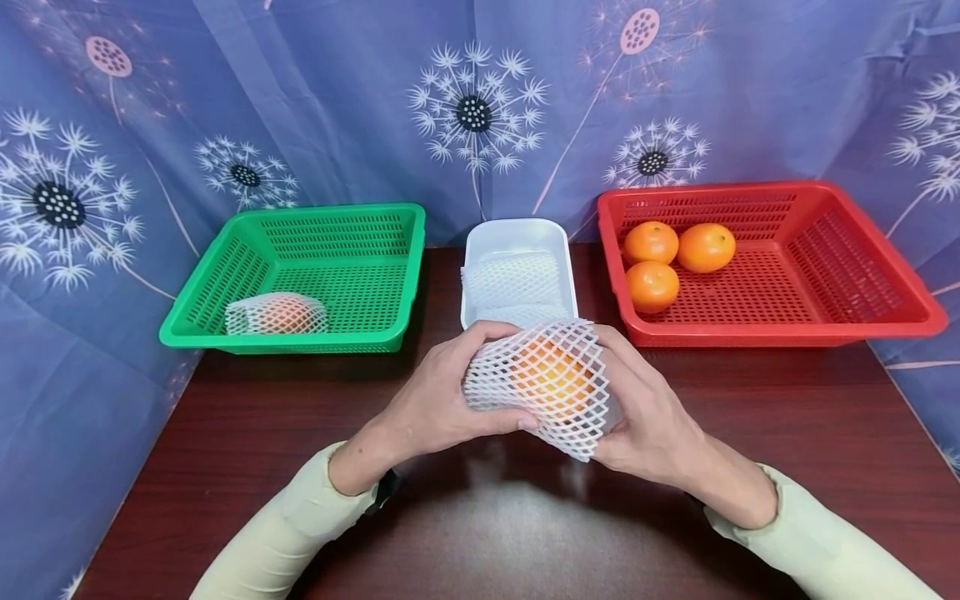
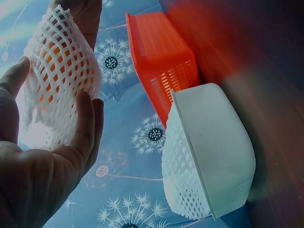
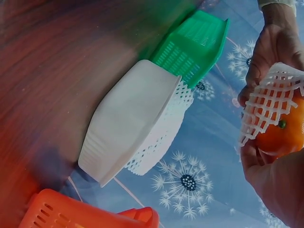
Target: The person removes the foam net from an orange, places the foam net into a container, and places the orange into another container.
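Note:
Above the table, a white foam net sleeve surrounds most of an orange, which shows through the mesh. My left hand grips the sleeve's left end, thumb in front and fingers behind. On the other side, my right hand holds the orange at the sleeve's wide mouth. In the right wrist view the orange's green stem end stands out of the sleeve, by the right hand. The left wrist view shows the left thumb and fingers on opposite sides of the netting.
Behind the hands stands a white tray with foam net sleeves. A green basket at left holds a sleeved fruit. The red basket at right contains three bare oranges. A patterned blue cloth hangs behind.

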Action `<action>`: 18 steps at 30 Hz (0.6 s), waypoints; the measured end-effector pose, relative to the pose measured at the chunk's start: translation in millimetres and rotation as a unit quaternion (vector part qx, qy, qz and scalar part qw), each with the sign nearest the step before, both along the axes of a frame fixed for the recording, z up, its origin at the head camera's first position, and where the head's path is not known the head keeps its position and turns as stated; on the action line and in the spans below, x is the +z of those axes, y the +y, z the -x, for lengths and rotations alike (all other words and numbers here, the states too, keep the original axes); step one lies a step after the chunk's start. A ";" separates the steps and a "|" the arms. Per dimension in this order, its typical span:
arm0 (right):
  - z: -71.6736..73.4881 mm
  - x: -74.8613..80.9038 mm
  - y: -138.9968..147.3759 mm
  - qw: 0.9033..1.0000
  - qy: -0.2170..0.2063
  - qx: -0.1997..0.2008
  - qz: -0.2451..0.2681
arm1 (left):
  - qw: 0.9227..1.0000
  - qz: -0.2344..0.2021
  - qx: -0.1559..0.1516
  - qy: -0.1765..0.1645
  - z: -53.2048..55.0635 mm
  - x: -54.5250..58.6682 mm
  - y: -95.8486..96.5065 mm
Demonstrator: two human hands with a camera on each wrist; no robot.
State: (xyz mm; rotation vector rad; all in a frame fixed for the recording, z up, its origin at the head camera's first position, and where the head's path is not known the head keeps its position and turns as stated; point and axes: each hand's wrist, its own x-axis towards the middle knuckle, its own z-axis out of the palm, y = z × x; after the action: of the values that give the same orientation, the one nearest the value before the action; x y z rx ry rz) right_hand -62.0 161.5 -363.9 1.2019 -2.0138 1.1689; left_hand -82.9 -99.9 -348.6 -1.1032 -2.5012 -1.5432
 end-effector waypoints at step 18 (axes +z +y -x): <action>0.5 0.5 8.0 1.000 0.021 -0.008 -0.006 | 0.993 -0.113 -0.024 0.007 3.9 -1.9 -2.1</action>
State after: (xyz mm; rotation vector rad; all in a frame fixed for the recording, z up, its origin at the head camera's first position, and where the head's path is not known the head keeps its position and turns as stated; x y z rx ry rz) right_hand -62.5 169.5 -363.4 1.2047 -1.9975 1.1174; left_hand -86.7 -101.9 -350.5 -1.1429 -2.2375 -1.7704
